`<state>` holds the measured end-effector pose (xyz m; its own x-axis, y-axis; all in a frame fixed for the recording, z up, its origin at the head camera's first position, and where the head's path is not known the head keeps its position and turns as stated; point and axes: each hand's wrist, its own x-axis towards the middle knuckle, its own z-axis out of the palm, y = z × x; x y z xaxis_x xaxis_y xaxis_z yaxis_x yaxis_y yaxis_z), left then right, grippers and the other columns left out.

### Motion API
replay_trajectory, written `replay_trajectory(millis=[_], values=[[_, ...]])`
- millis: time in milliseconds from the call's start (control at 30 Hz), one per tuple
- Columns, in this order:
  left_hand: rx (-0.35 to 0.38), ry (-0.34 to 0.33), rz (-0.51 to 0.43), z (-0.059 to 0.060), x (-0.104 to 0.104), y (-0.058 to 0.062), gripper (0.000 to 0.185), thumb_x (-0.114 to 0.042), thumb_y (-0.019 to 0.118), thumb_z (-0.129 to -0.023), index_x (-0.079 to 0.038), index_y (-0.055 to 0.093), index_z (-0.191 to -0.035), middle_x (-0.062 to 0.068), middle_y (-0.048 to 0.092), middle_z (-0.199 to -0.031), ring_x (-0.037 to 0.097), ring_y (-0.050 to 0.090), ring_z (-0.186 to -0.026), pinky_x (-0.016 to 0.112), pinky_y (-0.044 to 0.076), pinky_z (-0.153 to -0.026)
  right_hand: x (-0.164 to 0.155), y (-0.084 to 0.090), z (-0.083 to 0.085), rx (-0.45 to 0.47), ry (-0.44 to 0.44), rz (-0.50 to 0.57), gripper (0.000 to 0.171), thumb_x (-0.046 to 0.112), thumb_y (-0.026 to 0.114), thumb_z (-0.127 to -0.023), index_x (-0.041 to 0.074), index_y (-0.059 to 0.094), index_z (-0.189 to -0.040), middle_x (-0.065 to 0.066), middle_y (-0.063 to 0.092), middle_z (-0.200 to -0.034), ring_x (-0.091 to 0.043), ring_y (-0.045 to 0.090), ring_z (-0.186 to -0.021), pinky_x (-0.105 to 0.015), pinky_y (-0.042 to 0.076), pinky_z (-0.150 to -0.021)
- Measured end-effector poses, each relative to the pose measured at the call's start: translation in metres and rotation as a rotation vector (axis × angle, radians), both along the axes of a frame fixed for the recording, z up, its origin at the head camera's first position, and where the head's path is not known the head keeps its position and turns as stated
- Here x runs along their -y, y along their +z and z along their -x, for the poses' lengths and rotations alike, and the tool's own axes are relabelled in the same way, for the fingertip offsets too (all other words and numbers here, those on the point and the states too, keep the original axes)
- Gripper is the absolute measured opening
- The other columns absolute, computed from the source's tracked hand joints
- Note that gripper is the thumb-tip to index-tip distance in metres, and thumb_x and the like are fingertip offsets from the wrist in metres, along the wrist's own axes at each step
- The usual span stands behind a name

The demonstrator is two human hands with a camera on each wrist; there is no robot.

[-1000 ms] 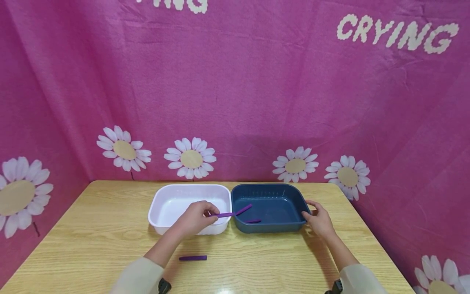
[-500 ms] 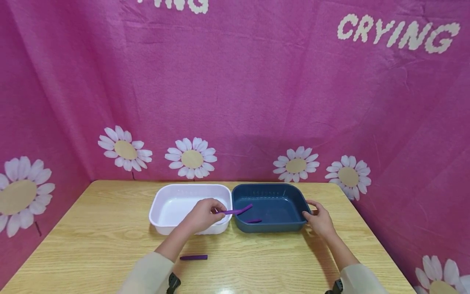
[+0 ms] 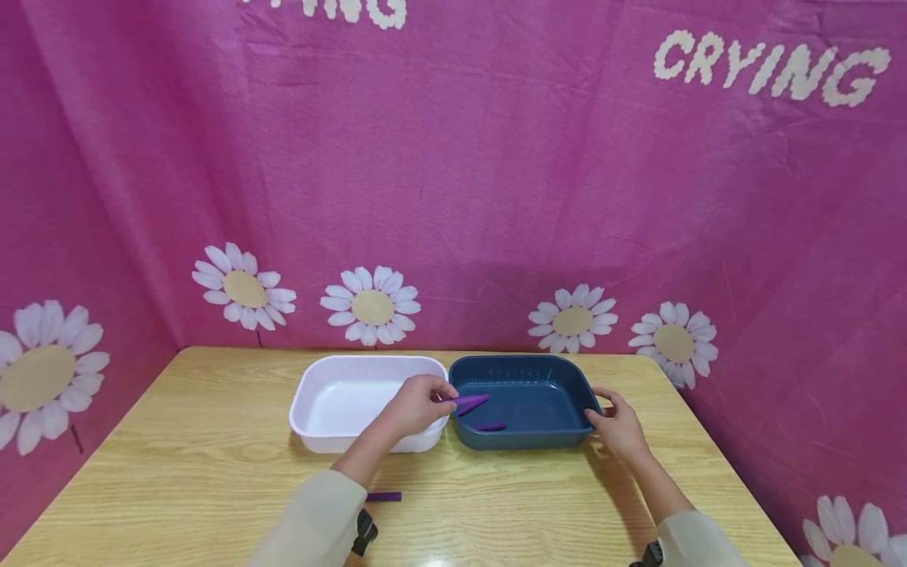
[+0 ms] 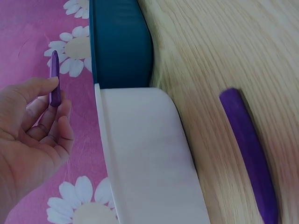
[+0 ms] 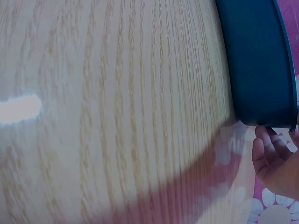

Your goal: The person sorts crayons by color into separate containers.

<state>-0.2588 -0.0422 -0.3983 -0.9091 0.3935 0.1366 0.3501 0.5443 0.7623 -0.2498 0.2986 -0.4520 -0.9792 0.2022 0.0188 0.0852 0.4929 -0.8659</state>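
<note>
Head view: slim purple stick (image 3: 469, 402)

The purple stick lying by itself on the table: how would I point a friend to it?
Start at the wooden table and find the white tub beside the blue tub. In front of the white tub, toward the person, lies the purple stick, partly hidden by the left sleeve. Unlike the others, it lies flat on bare wood, unheld.

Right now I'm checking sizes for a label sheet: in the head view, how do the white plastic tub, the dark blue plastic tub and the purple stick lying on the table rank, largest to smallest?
1-2. White plastic tub and dark blue plastic tub: alike, no ranking.
3. Purple stick on the wooden table: smallest, partly hidden by the left sleeve.
</note>
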Motion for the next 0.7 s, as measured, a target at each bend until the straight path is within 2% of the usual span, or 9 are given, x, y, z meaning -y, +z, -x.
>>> replay_trajectory(millis=[300,433,700], values=[[-0.040,-0.011,-0.011,0.006,-0.015,-0.001,0.013,-0.010,0.066,-0.084,-0.002,0.070,-0.093,0.007,0.067,-0.084,0.011,0.054,-0.074,0.022,0.046,-0.066,0.000,0.000,0.000,0.010,-0.003,0.000,0.048,0.008,0.056,-0.091,0.000,0.041,-0.135,-0.015,0.060,-0.090,-0.008,0.059,-0.064,-0.028,0.052,-0.057],[-0.025,-0.007,-0.025,0.007,-0.023,-0.001,0.014,-0.009,0.065,-0.084,0.001,0.069,-0.094,0.008,0.067,-0.085,0.012,0.055,-0.076,0.022,0.047,-0.068,0.000,0.000,0.000,0.012,-0.008,0.002,0.048,0.008,0.056,-0.091,0.000,0.042,-0.135,-0.013,0.059,-0.087,-0.008,0.058,-0.063,-0.027,0.052,-0.056],[0.032,0.000,-0.024,0.011,-0.035,-0.008,0.013,-0.010,0.064,-0.085,-0.001,0.069,-0.095,0.007,0.066,-0.084,0.011,0.052,-0.073,0.021,0.045,-0.063,0.000,0.000,0.000,0.011,-0.010,-0.008,0.047,0.008,0.056,-0.090,0.000,0.042,-0.135,-0.015,0.060,-0.089,-0.008,0.058,-0.063,-0.028,0.052,-0.057]])
